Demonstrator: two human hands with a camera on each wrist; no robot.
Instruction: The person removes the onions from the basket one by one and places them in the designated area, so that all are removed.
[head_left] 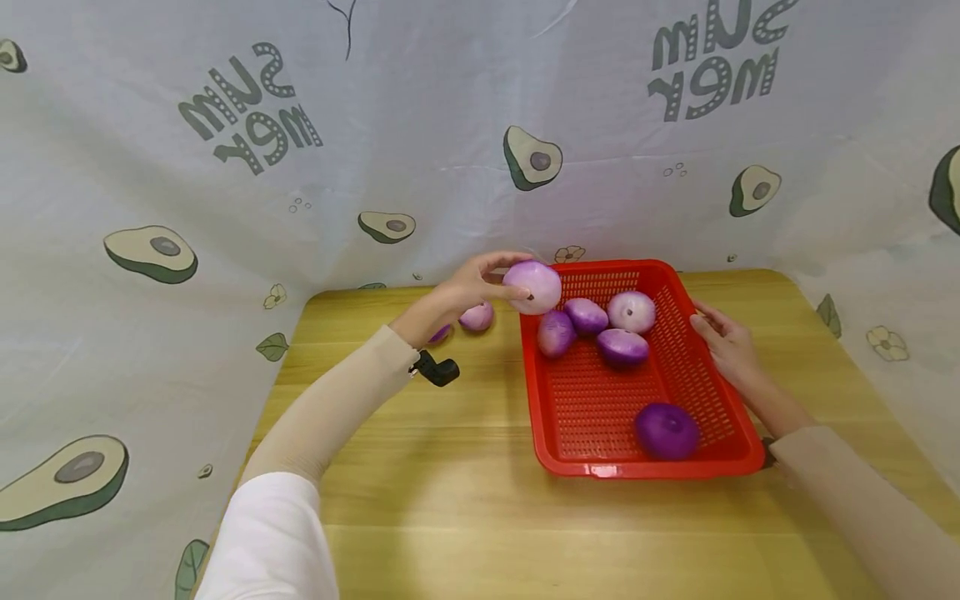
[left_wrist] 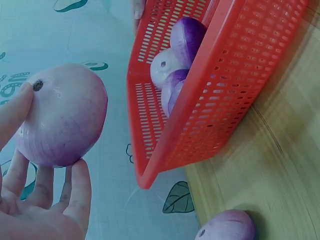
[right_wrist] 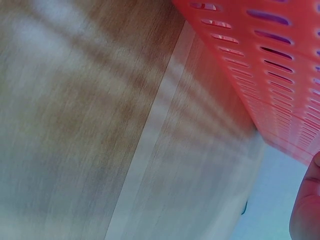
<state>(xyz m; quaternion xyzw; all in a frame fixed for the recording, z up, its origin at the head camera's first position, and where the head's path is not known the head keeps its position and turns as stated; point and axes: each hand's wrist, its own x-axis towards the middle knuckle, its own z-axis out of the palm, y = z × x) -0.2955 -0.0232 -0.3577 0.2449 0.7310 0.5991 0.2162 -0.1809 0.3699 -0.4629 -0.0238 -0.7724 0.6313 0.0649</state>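
Observation:
My left hand (head_left: 480, 282) grips a pale purple onion (head_left: 534, 287) between thumb and fingers, up beside the far left corner of a red plastic basket (head_left: 534, 400). In the left wrist view the held onion (left_wrist: 65, 117) shows a dark spot near the thumb. My right hand (head_left: 726, 343) holds the basket's right rim, fingers outside and thumb on the edge. Inside the basket, several onions (head_left: 632, 312) cluster at the far end, and a darker purple onion (head_left: 667, 431) lies near the front.
Two more onions, one pink-purple (head_left: 476, 317) and one partly hidden by the left wrist (head_left: 441, 334), lie on the wooden table (head_left: 420, 467) left of the basket. A white curtain with avocado prints (head_left: 450, 167) hangs behind the table.

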